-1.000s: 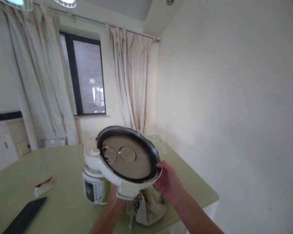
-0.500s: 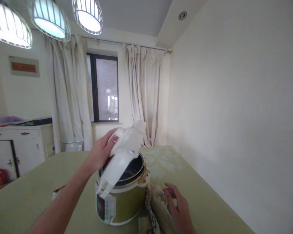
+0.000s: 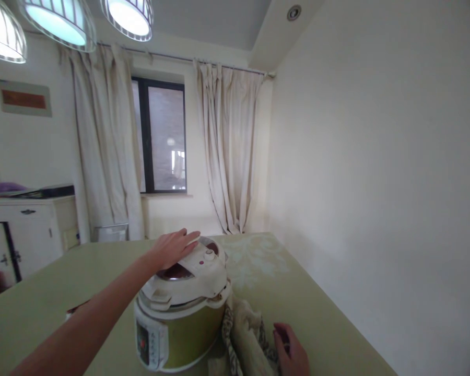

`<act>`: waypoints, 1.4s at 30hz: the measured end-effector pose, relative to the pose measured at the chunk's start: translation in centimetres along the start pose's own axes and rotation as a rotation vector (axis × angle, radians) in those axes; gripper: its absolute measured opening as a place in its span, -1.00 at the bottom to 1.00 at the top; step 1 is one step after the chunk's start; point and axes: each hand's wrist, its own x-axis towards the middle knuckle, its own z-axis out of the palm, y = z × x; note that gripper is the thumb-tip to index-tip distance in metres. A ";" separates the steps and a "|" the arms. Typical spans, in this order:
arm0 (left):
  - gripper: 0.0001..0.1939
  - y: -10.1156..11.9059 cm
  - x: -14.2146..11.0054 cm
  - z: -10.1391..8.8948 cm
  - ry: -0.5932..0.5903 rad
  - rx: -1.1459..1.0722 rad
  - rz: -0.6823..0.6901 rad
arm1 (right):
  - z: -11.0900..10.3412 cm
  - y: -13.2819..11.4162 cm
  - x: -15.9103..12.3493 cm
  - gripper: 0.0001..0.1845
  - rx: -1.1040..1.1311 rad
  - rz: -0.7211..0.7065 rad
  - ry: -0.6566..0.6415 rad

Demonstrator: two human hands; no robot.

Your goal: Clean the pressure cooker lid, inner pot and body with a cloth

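A pressure cooker with a green body, white trim and a front control panel stands on the table. Its white lid covers the pot, with a round knob on top. My left hand lies over the lid's far left part, fingers stretched out across it and some fingertips past the top. Against the cooker's right side is a bunched cream cloth with a patterned edge. Beside that cloth, my right hand is loosely curled, with a gap between its fingers and nothing visible in them.
The green table runs along a plain wall on the right. A small object sits partly hidden behind my left forearm. A white cabinet, curtains and a window stand beyond.
The raised lid has come down over the pot, and my left hand now lies on top of it. My right hand has moved slightly right and down, its fingers more curled.
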 end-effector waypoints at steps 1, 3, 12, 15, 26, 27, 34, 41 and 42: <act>-0.40 -0.1 -0.1 0.2 -0.003 -0.006 -0.005 | 0.0 -0.2 0.0 -0.51 0.005 0.006 0.001; -0.38 0.0 -0.2 0.3 -0.011 -0.012 -0.016 | 0.0 -0.6 -0.2 -0.50 0.010 0.017 0.003; -0.27 -2.5 -1.3 1.8 0.332 -0.682 -0.185 | -0.4 -2.7 -0.7 -0.41 0.045 -0.023 0.166; -0.21 -4.7 -2.1 4.5 0.477 -1.073 -0.511 | -0.5 -8.4 0.1 -0.38 0.067 -0.182 0.213; -0.09 -3.9 -6.5 11.0 0.506 -1.785 -0.634 | 12.7 -36.8 6.8 -0.11 -0.500 -0.767 -0.370; -0.09 -3.7 -6.6 11.3 0.513 -1.820 -0.641 | 14.2 -37.1 7.4 -0.12 -0.587 -0.780 -0.453; -0.20 -3.6 -6.4 11.6 0.524 -1.893 -0.769 | 17.6 -35.6 8.7 -0.36 -0.761 -0.894 -0.489; -0.10 -3.2 -6.9 11.5 0.571 -1.895 -0.740 | 16.7 -35.3 9.2 -0.43 -0.768 -1.076 -0.595; -0.08 -3.2 -6.9 11.5 0.575 -1.898 -0.735 | 16.7 -35.3 9.2 -0.43 -0.769 -1.072 -0.591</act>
